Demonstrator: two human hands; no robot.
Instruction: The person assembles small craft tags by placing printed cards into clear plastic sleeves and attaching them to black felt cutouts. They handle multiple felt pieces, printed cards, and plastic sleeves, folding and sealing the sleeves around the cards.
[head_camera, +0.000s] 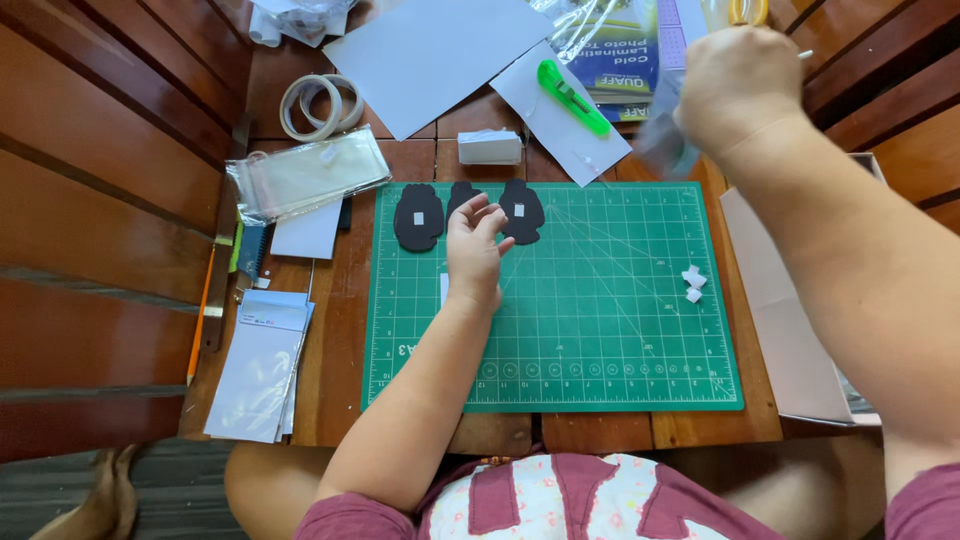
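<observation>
My left hand (473, 245) rests on the green cutting mat (600, 360), fingers spread and touching the middle of three black paper cutouts (522, 210). Each cutout carries a small white square. My right hand (738, 85) is raised over the table's far right corner, closed into a fist. A blurred, clear plastic piece (665, 140) hangs from it. A yellow loop handle (748, 10) shows just above the fist; whether the hand holds it I cannot tell. Two small white bits (693, 282) lie on the mat's right side.
Behind the mat lie a green utility knife (572, 97), a small white block (490, 147), white sheets (430, 55) and a film package (610, 50). Tape rolls (320, 105), clear bags (305, 178) and stacked papers (260, 365) sit left. An open box (790, 330) stands right.
</observation>
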